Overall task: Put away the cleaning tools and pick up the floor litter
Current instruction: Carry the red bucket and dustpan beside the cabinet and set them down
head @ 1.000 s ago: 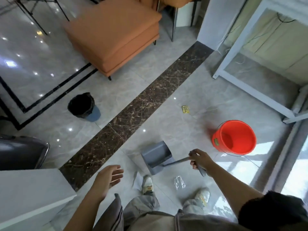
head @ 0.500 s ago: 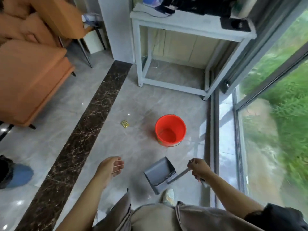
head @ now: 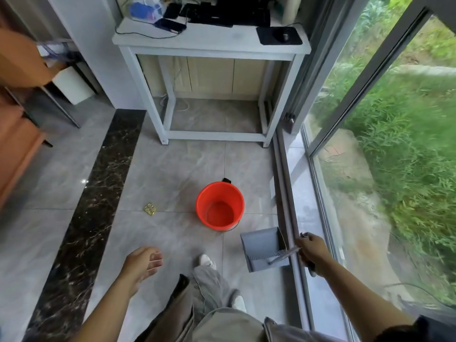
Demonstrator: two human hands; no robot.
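My right hand (head: 311,250) grips the handle of a grey dustpan (head: 261,245), which hangs low over the floor beside the sliding door track. My left hand (head: 142,264) hovers open over the tiles and holds nothing. An orange bucket (head: 220,206) stands on the floor just beyond the dustpan, upright and open. A small yellow scrap of litter (head: 150,209) lies on the tiles to the bucket's left, near the dark marble strip.
A white table (head: 209,43) with electronics on top stands against the wall ahead. A glass sliding door (head: 370,144) and its track (head: 286,193) run along the right. An orange sofa (head: 14,144) is at the left edge. My feet (head: 207,260) are below.
I have turned right and walked toward the glass door, carrying the dustpan past the bucket to its right side. The black bin and floor wrappers have left view.
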